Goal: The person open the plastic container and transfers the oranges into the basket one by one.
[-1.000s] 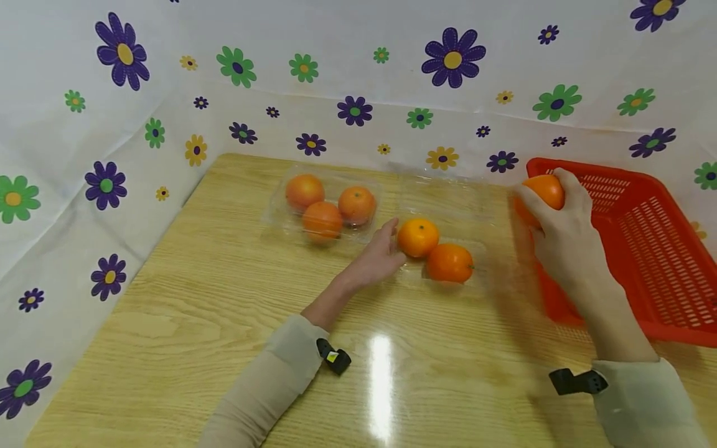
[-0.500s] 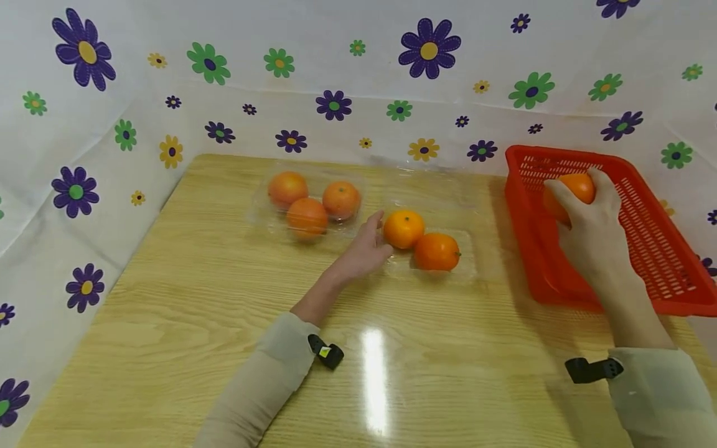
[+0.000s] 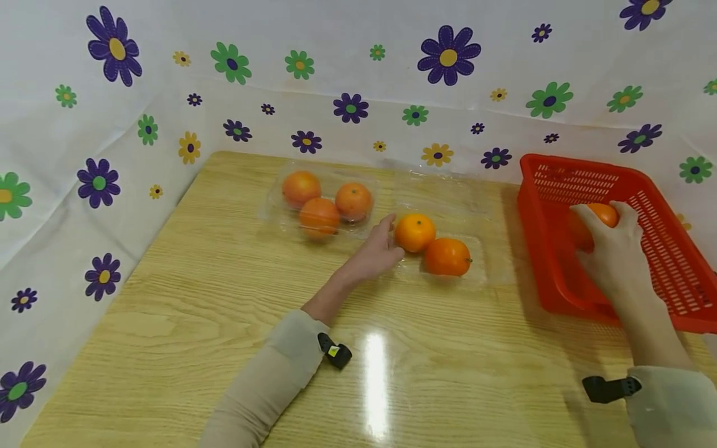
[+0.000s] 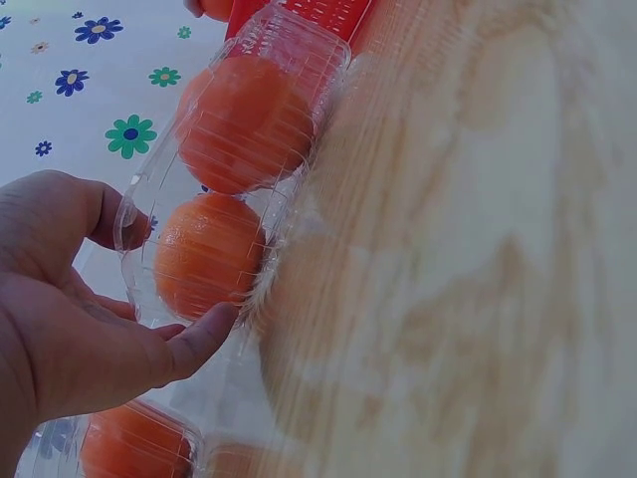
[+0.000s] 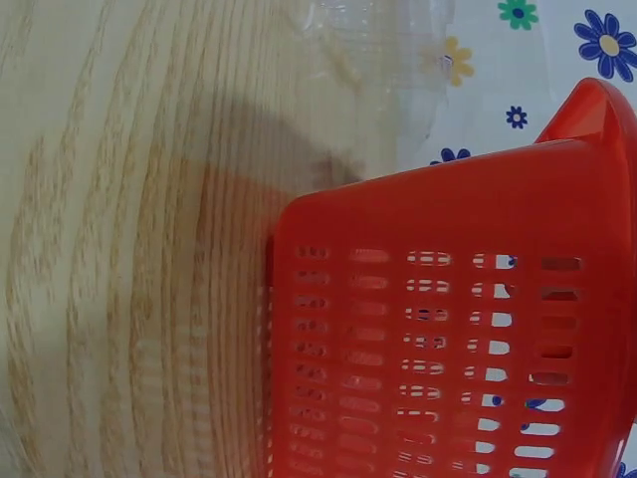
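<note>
My right hand point(image 3: 618, 264) grips an orange mandarin point(image 3: 604, 214) inside the red plastic basket point(image 3: 534, 249), below its rim level. The right wrist view shows only the basket's slotted wall point(image 5: 428, 199), which hides hand and fruit. My left hand point(image 3: 372, 254) holds the left end of a clear plastic container point(image 4: 318, 50), thumb and fingers on either side of its edge. Two mandarins sit in that container, one point(image 3: 415, 233) near my fingers and another point(image 3: 447, 256) to its right. Its clear lid point(image 3: 437, 186) lies folded back towards the curtain.
Left of my left hand is a second clear container point(image 3: 272, 208) with three mandarins point(image 3: 319, 216) under its plastic. A flower-print curtain point(image 3: 313, 37) hangs behind and left of the wooden table point(image 3: 224, 348). The basket stands at the table's right side.
My right hand has carried the mandarin rightwards from the basket's left rim and down into the basket. The left hand stays at the container's end. The head view has shifted slightly.
</note>
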### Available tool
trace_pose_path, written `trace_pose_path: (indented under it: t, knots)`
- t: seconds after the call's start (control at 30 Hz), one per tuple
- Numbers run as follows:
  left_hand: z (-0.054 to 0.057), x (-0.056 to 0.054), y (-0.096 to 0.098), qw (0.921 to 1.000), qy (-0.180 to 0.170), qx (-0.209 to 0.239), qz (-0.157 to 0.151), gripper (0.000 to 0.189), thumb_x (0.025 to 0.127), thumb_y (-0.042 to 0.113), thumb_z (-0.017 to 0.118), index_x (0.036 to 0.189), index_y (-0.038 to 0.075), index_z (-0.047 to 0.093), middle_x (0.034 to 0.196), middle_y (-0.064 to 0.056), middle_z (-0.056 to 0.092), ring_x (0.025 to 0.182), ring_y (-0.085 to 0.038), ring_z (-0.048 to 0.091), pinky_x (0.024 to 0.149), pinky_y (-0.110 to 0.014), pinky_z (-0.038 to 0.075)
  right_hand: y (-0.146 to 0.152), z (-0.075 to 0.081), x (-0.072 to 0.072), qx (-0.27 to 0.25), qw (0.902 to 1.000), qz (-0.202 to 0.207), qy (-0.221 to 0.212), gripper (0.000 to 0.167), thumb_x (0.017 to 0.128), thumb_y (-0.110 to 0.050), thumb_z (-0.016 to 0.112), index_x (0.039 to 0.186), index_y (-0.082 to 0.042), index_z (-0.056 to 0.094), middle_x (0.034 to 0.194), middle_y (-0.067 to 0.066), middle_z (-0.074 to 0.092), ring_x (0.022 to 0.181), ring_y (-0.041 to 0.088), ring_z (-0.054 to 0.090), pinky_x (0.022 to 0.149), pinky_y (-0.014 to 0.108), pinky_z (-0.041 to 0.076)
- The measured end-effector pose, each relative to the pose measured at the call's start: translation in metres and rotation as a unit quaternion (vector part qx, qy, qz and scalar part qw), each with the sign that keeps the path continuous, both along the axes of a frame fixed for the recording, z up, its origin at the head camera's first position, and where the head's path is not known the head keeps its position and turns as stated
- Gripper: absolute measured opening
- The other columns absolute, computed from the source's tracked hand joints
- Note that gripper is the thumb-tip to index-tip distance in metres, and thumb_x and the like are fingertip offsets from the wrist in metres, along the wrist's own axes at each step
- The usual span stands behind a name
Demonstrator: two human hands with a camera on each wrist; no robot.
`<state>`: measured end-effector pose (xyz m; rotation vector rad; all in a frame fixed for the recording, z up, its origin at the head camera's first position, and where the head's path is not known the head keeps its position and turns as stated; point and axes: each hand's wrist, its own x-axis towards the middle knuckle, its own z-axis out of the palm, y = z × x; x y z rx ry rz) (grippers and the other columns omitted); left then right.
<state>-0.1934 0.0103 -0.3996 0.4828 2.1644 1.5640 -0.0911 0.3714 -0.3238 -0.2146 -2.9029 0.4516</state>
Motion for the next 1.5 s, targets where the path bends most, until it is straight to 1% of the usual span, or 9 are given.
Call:
trace_pose_path:
  t: [0.2, 0.37, 0.53, 0.63, 0.8, 0.9, 1.17, 1.3, 1.5]
  knots:
    - [-0.002, 0.0, -0.001, 1.0, 0.002, -0.002, -0.001, 0.082, 0.087, 0.003, 0.052, 0.158, 0.003, 0.011, 0.156, -0.022, 0.025, 0.141, -0.035, 0.036, 0.115, -0.044, 0.032, 0.005, -0.007, -0.002, 0.0, 0.9997, 0.005, -0.024, 0.067, 0.081, 0.005, 0.07, 0.141, -0.013, 0.045, 0.145, 0.04, 0.014, 0.114, 0.066, 0.026, 0.078, 0.077, 0.041]
    - [-0.003, -0.001, -0.001, 1.0, 0.007, -0.004, 0.001, 0.082, 0.086, 0.002, 0.052, 0.158, 0.003, 0.012, 0.156, -0.024, 0.026, 0.14, -0.035, 0.037, 0.114, -0.044, 0.033, 0.008, -0.011, -0.002, 0.007, 0.9979, 0.013, -0.063, 0.066, 0.08, 0.002, 0.07, 0.139, -0.011, 0.043, 0.141, 0.044, 0.015, 0.107, 0.068, 0.028, 0.07, 0.075, 0.043]
    - [-0.002, 0.001, 0.0, 1.0, -0.001, -0.003, -0.002, 0.083, 0.086, 0.003, 0.052, 0.159, 0.005, 0.012, 0.157, -0.023, 0.024, 0.141, -0.035, 0.035, 0.115, -0.044, 0.032, 0.01, -0.014, -0.001, 0.003, 0.9934, 0.007, -0.115, 0.074, 0.078, -0.003, 0.074, 0.142, -0.009, 0.038, 0.142, 0.045, 0.011, 0.109, 0.067, 0.025, 0.071, 0.075, 0.042]
    - [-0.001, 0.001, -0.001, 1.0, -0.004, -0.002, -0.002, 0.083, 0.086, 0.004, 0.051, 0.159, 0.005, 0.011, 0.157, -0.022, 0.023, 0.143, -0.035, 0.033, 0.115, -0.044, 0.032, 0.011, -0.015, 0.0, 0.005, 0.9915, 0.006, -0.13, 0.078, 0.077, -0.009, 0.077, 0.142, -0.007, 0.035, 0.14, 0.046, 0.012, 0.109, 0.066, 0.026, 0.071, 0.075, 0.042]
    - [0.0, 0.002, -0.001, 1.0, 0.002, 0.002, -0.004, 0.082, 0.087, 0.003, 0.052, 0.158, 0.004, 0.011, 0.157, -0.023, 0.024, 0.142, -0.035, 0.034, 0.114, -0.044, 0.033, 0.017, -0.015, -0.001, 0.017, 0.9853, 0.011, -0.17, 0.084, 0.075, -0.024, 0.081, 0.139, -0.005, 0.031, 0.121, 0.044, 0.023, 0.085, 0.057, 0.047, 0.058, 0.059, 0.047]
    - [0.0, 0.002, 0.0, 0.9999, 0.006, 0.006, -0.009, 0.082, 0.087, 0.002, 0.051, 0.158, 0.003, 0.011, 0.156, -0.023, 0.024, 0.141, -0.035, 0.035, 0.114, -0.044, 0.033, 0.021, -0.013, 0.0, 0.007, 0.9775, 0.011, -0.21, 0.09, 0.075, -0.033, 0.082, 0.14, -0.004, 0.027, 0.115, 0.039, 0.023, 0.073, 0.048, 0.051, 0.056, 0.049, 0.047]
    - [0.0, 0.002, 0.0, 0.9998, 0.013, 0.003, -0.017, 0.081, 0.088, 0.002, 0.05, 0.158, 0.003, 0.011, 0.158, -0.022, 0.022, 0.143, -0.035, 0.035, 0.115, -0.043, 0.033, 0.025, -0.014, -0.001, -0.012, 0.9661, 0.027, -0.256, 0.094, 0.08, -0.043, 0.077, 0.142, -0.001, 0.019, 0.112, 0.037, 0.03, 0.083, 0.048, 0.049, 0.061, 0.046, 0.046]
    - [0.0, 0.003, -0.001, 0.9996, 0.021, -0.001, -0.021, 0.081, 0.088, 0.002, 0.049, 0.158, 0.003, 0.009, 0.158, -0.023, 0.022, 0.142, -0.035, 0.036, 0.114, -0.041, 0.034, 0.027, -0.016, -0.002, -0.016, 0.9635, 0.039, -0.264, 0.094, 0.081, -0.041, 0.076, 0.141, 0.002, 0.018, 0.112, 0.037, 0.033, 0.088, 0.048, 0.046, 0.064, 0.047, 0.044]
    - [0.001, 0.003, -0.002, 0.9996, 0.012, 0.011, -0.021, 0.082, 0.087, 0.003, 0.048, 0.158, 0.003, 0.008, 0.159, -0.021, 0.02, 0.144, -0.034, 0.032, 0.116, -0.042, 0.031, 0.029, -0.018, -0.004, -0.02, 0.9616, 0.041, -0.271, 0.092, 0.087, -0.044, 0.07, 0.143, 0.004, 0.014, 0.112, 0.037, 0.035, 0.088, 0.046, 0.047, 0.064, 0.046, 0.044]
